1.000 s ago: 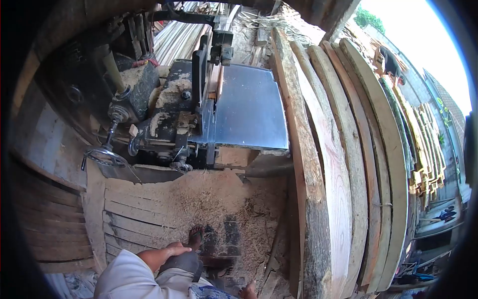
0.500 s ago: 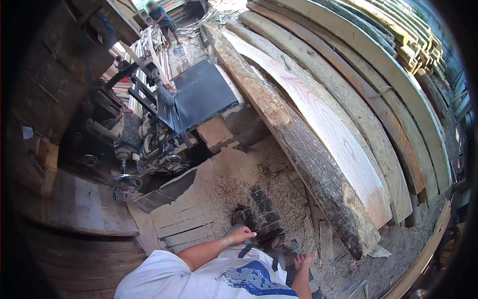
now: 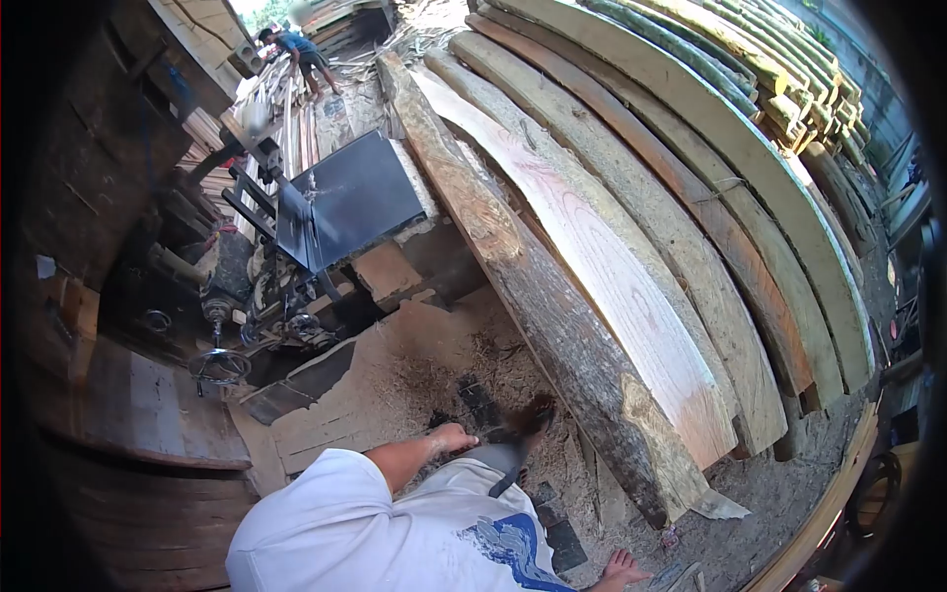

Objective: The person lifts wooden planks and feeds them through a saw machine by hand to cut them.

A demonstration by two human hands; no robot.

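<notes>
Nearest: right hand (image 3: 619, 570), low at the frame edge, fingers spread, nothing seen in it. Left hand (image 3: 454, 437) in front of the body, fingers curled under, no object showing; cannot tell how tightly closed. Neither touches timber. Just ahead, sawdust (image 3: 414, 345) covers part of the floor; footing probably loose. Nearest timber: the bark-edged slab (image 3: 552, 316), lying lengthwise to the right of the sawdust, its near end close to the right hand, its far end beside the machine table. Judged heavy and stiff: long, thick, unlikely to flex or break. Bark should give rough grip but may flake or splinter. Suggested hold: underside and edge at the near end, low, both hands; a second person at the far end if lifted whole. Beyond it, the pale slab (image 3: 592, 266) looks smoother, perhaps slicker when dusty. Farther, the flat machine table (image 3: 365, 192); farthest, a co-worker (image 3: 304, 57) bends over among sticks.
</notes>
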